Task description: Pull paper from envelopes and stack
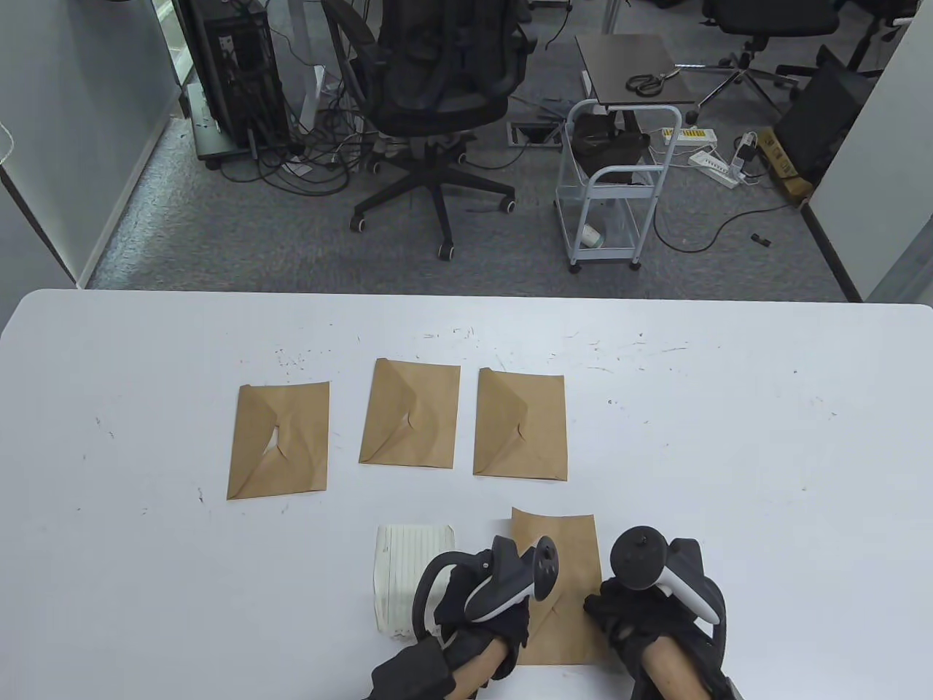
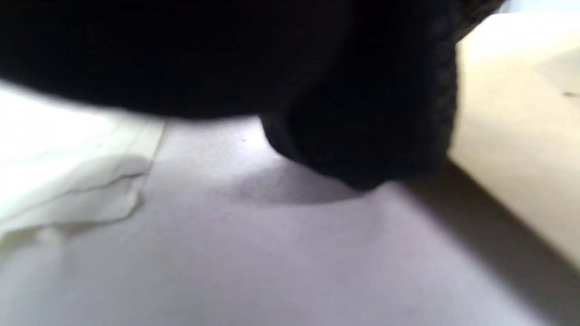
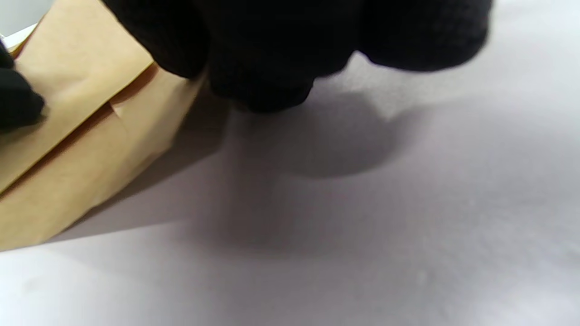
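Observation:
A brown envelope [image 1: 565,583] lies near the table's front edge between my hands. My right hand [image 1: 619,616] is at its right edge. In the right wrist view its fingers [image 3: 263,68] touch that edge of the envelope [image 3: 81,149], which is raised a little off the table, and a dark fingertip lies on its top face. My left hand [image 1: 503,620] is over the envelope's left edge. The left wrist view shows the glove [image 2: 362,136] down on the table between the envelope [image 2: 512,136] and a folded lined white paper [image 1: 408,569] [image 2: 68,172].
Three more brown envelopes lie in a row at mid table, flap side up: left [image 1: 279,440], middle [image 1: 410,423], right [image 1: 520,424]. The white table [image 1: 729,452] stretches bare to the right and left. Beyond its far edge are an office chair and a cart.

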Demonstrator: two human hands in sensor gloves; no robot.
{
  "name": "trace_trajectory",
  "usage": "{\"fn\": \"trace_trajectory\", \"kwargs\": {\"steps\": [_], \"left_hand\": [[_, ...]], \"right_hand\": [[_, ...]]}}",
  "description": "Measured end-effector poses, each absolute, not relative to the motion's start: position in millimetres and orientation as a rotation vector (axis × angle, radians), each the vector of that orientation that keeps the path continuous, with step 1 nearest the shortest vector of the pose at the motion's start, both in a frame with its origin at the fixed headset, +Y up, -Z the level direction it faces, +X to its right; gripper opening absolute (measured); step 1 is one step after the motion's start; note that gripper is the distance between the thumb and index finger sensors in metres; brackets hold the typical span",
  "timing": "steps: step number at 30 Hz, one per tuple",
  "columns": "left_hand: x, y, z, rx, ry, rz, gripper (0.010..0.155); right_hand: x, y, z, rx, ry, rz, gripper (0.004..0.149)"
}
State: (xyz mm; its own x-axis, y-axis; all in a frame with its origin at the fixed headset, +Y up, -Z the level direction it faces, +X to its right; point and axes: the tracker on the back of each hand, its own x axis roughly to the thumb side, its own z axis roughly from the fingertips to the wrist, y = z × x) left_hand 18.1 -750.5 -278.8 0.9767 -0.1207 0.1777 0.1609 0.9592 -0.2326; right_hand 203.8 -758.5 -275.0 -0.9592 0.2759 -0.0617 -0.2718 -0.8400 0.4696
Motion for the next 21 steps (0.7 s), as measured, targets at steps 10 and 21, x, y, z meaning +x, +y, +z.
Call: {"fn": "trace_trajectory", "kwargs": {"steps": [10,21], "left_hand": [[27.7,-751.6,-268.5,-0.084,-0.180,-0.319,0.045],[-26.8,-670.9,-228.5,0.248,-0.204,-0.090,0.048]], "right_hand": [[192.3,-753.9,-271.8,-0.068,0.591,3.004,0.040],[222.6,-734.2,-268.0,-0.080,0.448,2.763,0.040]]}}
